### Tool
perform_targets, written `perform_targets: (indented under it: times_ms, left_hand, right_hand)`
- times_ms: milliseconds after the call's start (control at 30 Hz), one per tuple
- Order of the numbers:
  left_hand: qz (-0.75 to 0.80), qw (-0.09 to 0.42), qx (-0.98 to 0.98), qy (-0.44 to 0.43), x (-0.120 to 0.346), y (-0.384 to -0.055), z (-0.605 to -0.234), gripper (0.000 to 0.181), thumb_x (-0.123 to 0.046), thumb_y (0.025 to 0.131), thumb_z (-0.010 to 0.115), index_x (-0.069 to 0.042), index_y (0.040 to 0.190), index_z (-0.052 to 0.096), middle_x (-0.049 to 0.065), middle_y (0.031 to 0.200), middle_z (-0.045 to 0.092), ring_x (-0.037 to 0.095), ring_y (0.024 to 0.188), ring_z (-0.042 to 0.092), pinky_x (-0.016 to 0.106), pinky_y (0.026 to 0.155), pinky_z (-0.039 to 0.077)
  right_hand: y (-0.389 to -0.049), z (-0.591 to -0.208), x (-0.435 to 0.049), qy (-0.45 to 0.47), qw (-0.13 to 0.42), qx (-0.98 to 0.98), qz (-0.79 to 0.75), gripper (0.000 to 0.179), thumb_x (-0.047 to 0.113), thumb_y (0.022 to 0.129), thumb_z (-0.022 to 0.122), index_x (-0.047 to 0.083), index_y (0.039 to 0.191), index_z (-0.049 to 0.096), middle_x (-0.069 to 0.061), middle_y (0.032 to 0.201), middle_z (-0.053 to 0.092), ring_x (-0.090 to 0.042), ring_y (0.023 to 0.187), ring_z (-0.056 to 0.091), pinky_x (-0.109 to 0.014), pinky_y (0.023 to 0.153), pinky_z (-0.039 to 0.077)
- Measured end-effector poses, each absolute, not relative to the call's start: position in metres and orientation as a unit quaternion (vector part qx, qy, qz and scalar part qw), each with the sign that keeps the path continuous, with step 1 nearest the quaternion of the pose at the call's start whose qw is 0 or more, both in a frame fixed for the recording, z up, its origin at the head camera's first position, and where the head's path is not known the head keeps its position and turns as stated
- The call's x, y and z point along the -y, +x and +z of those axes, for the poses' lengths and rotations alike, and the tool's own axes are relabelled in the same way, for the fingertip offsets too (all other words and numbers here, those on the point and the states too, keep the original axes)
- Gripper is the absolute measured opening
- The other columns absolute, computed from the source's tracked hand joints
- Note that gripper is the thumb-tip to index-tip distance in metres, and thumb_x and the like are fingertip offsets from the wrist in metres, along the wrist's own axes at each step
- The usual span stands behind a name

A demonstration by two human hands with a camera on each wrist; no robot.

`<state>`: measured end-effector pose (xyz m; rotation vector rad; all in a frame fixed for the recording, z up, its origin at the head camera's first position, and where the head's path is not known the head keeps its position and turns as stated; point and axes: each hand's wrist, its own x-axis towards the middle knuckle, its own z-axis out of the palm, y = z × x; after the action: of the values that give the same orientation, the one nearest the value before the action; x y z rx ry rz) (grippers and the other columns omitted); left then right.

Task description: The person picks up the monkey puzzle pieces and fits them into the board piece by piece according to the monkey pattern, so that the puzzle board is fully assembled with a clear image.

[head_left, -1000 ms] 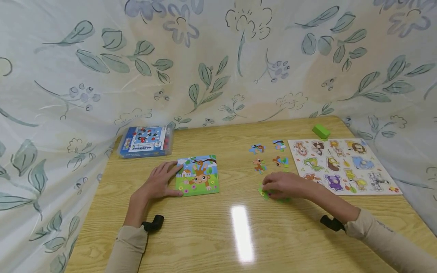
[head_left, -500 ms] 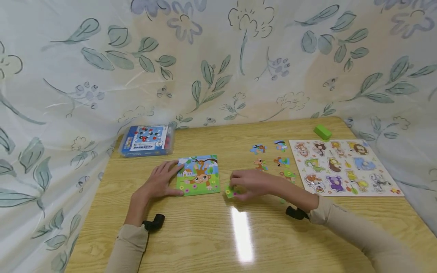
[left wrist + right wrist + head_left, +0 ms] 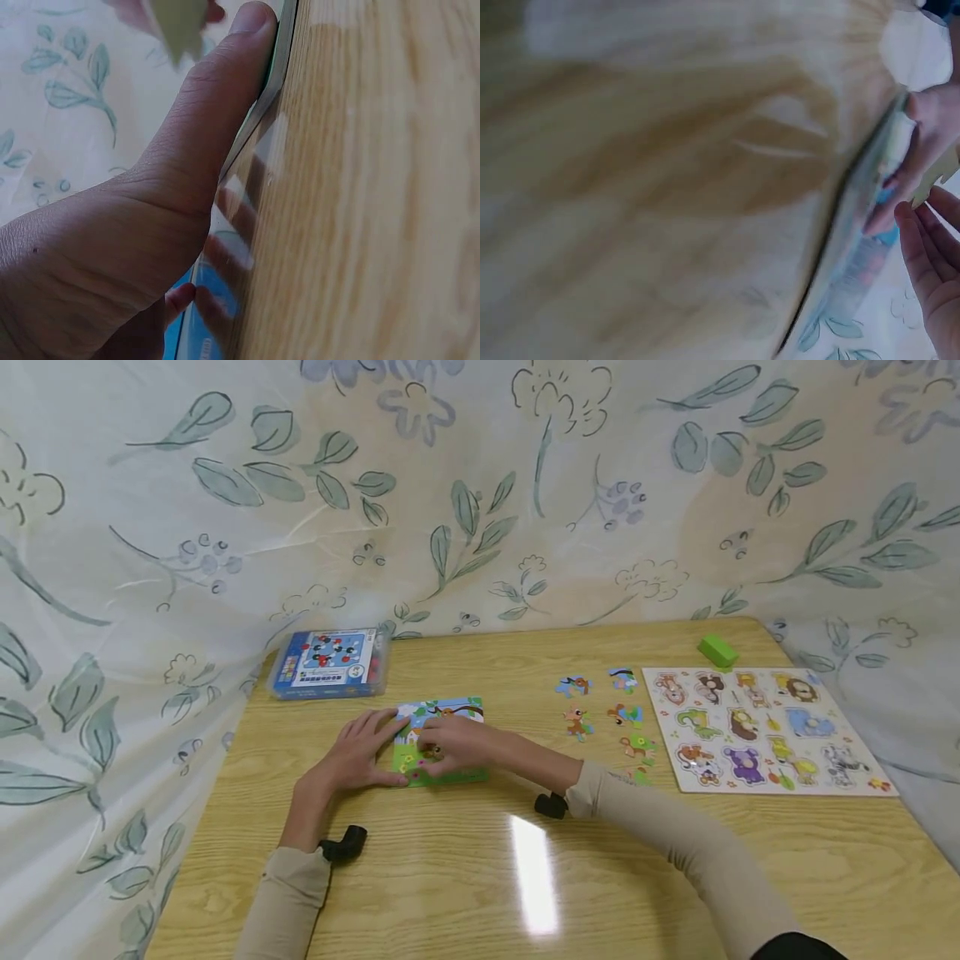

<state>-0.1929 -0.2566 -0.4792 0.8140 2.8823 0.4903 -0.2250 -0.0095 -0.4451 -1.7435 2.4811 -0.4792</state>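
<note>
My left hand (image 3: 362, 756) rests along the left side of a square picture puzzle board (image 3: 408, 760) with a monkey scene, its thumb and fingers stretched out against the edge. Over the board, my right hand (image 3: 461, 745) pinches a small jigsaw piece (image 3: 936, 177) between thumb and fingertips. The left wrist view shows that piece's pale back and jagged outline, raised above the board near the left thumb. Much of the board's picture is covered by the right hand.
Several loose jigsaw pieces (image 3: 577, 724) lie in two columns right of the board. Beyond them sit a white animal puzzle board (image 3: 765, 727) and a green block (image 3: 718, 651). A plastic box (image 3: 330, 662) stands at the back left of the wooden table (image 3: 420, 877).
My right hand has picked up a jigsaw piece from the loose group and carried it left, over the monkey board. The left hand stays at the board's edge.
</note>
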Motion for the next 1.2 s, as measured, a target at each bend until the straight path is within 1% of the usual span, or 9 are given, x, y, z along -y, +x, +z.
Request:
perform_targets:
  times_ms: [167,300,400,533,633,800,1000,1100,1200]
  left_hand:
    - [0.162,0.056,-0.948,0.268,0.256,-0.193,-0.480,0.100,-0.059,0.074,0.075,-0.015,0.153,0.032,0.016,0.156,0.029,0.039,0.142,0.026,0.063,0.109,0.024]
    - [0.163,0.057,-0.948,0.268,0.256,-0.194,-0.481,0.101,-0.060,0.074,0.075,-0.016,0.153,0.032,0.016,0.157,0.028,0.039,0.143,0.025,0.064,0.110,0.023]
    - [0.160,0.056,-0.948,0.269,0.256,-0.194,-0.482,0.101,-0.062,0.074,0.074,-0.016,0.153,0.032,0.016,0.157,0.028,0.039,0.142,0.026,0.063,0.109,0.024]
    - [0.158,0.056,-0.949,0.268,0.256,-0.194,-0.482,0.101,-0.063,0.074,0.074,-0.016,0.153,0.032,0.015,0.157,0.028,0.038,0.142,0.026,0.063,0.109,0.024]
    - [0.159,0.057,-0.949,0.265,0.256,-0.194,-0.480,0.101,-0.062,0.073,0.075,-0.016,0.153,0.032,0.016,0.156,0.029,0.038,0.143,0.026,0.063,0.109,0.024]
    - [0.158,0.060,-0.949,0.268,0.257,-0.194,-0.478,0.101,-0.062,0.073,0.075,-0.016,0.153,0.033,0.016,0.156,0.029,0.039,0.142,0.026,0.064,0.109,0.024]
    - [0.158,0.072,-0.947,0.271,0.258,-0.195,-0.475,0.107,-0.064,0.070,0.075,-0.015,0.154,0.031,0.017,0.157,0.027,0.040,0.143,0.025,0.064,0.110,0.023]
    - [0.152,0.072,-0.946,0.277,0.258,-0.196,-0.475,0.110,-0.067,0.068,0.075,-0.014,0.154,0.030,0.017,0.157,0.027,0.040,0.142,0.025,0.065,0.109,0.024]
    - [0.146,0.072,-0.945,0.282,0.259,-0.196,-0.475,0.112,-0.068,0.067,0.074,-0.014,0.154,0.029,0.018,0.157,0.026,0.040,0.142,0.026,0.065,0.108,0.025]
  right_hand:
    - [-0.227,-0.448,0.020,-0.564,0.069,-0.811,-0.137,0.025,0.030,0.092,0.064,0.008,0.100,0.072,-0.001,0.095,0.067,-0.008,0.077,0.058,-0.011,0.067,0.044]
    - [-0.228,-0.451,0.023,-0.561,0.086,-0.815,-0.120,0.028,0.033,0.095,0.061,0.009,0.103,0.073,-0.001,0.103,0.070,-0.010,0.090,0.065,-0.013,0.075,0.049]
    - [-0.228,-0.452,0.025,-0.565,0.085,-0.812,-0.122,0.028,0.032,0.096,0.060,0.008,0.104,0.073,-0.001,0.104,0.071,-0.011,0.092,0.066,-0.015,0.077,0.051]
    - [-0.228,-0.453,0.026,-0.565,0.085,-0.811,-0.125,0.029,0.032,0.098,0.058,0.008,0.105,0.073,-0.001,0.102,0.070,-0.008,0.085,0.065,-0.012,0.073,0.049]
    - [-0.227,-0.451,0.026,-0.566,0.084,-0.811,-0.120,0.030,0.033,0.099,0.056,0.009,0.105,0.073,0.000,0.101,0.071,-0.007,0.085,0.065,-0.011,0.072,0.048]
    - [-0.227,-0.448,0.027,-0.591,0.058,-0.800,-0.085,0.030,0.035,0.099,0.055,0.011,0.100,0.074,0.003,0.095,0.071,-0.005,0.082,0.065,-0.011,0.071,0.049]
    - [-0.229,-0.445,0.028,-0.610,0.049,-0.789,-0.059,0.032,0.038,0.098,0.055,0.013,0.099,0.075,0.004,0.093,0.068,-0.002,0.075,0.058,-0.009,0.067,0.045]
    - [-0.230,-0.445,0.029,-0.618,0.043,-0.783,-0.048,0.032,0.038,0.097,0.057,0.013,0.101,0.075,0.003,0.090,0.065,-0.001,0.070,0.049,-0.009,0.064,0.040]
    - [-0.229,-0.446,0.031,-0.630,0.031,-0.775,-0.031,0.031,0.037,0.096,0.058,0.012,0.097,0.075,0.001,0.086,0.061,-0.002,0.067,0.038,-0.011,0.061,0.036]
